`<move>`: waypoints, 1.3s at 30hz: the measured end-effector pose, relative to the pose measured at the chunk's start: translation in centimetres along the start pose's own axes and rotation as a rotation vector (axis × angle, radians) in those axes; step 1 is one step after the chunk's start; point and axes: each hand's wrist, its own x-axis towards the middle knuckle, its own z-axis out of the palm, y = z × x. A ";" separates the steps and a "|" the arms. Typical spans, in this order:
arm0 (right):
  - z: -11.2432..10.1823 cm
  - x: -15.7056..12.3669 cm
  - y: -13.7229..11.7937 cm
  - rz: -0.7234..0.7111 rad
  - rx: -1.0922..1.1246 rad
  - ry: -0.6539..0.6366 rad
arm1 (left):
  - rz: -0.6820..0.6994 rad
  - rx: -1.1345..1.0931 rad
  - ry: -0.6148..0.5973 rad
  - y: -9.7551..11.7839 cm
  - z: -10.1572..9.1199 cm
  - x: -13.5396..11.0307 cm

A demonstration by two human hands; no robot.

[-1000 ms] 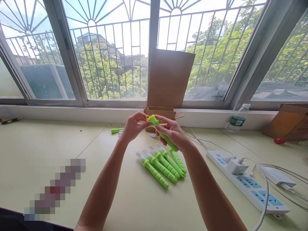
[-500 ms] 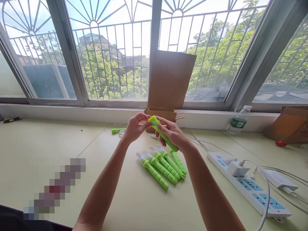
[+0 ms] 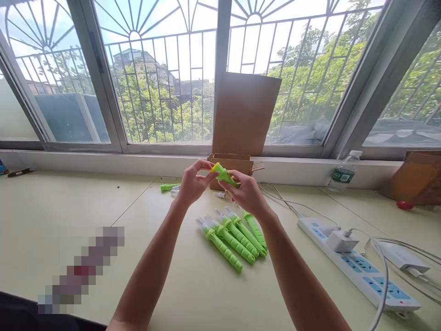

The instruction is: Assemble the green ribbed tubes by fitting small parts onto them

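Your left hand [image 3: 195, 183] pinching the yellow-rimmed end of a green tube [image 3: 223, 173], your right hand [image 3: 247, 192] closed round its lower part, tube tilted above the table [image 3: 193, 294], five green sticks [image 3: 225, 252] lying nearer you.

A plain indoor workroom — home or workshop, I cannot tell. Beyond the right hand [image 3: 245, 188] stand wide grey-framed glass windows [image 3: 161, 110] and an open brown cardboard box [image 3: 246, 115]; nearer, ridged green plastic sticks [image 3: 239, 236] line a smooth pale-yellow table [image 3: 76, 202] — right of the hand, a long white power strip [image 3: 361, 265].
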 end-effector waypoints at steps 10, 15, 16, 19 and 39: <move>-0.1 0.1 0.0 0.138 0.425 -0.141 | -0.002 -0.069 -0.002 0.1 0.4 -0.2; -0.7 0.0 -0.2 0.174 0.566 -0.212 | 0.036 -0.091 -0.001 0.0 0.6 -0.3; -0.8 0.0 -0.2 0.188 0.591 -0.227 | 0.042 -0.090 0.000 -0.1 0.7 -0.3; -1.0 0.0 0.0 0.232 0.631 -0.251 | 0.055 -0.076 -0.010 -0.4 0.7 -0.2; 0.7 0.4 0.5 0.068 0.308 -0.017 | 0.152 0.110 0.138 -0.6 1.3 -0.2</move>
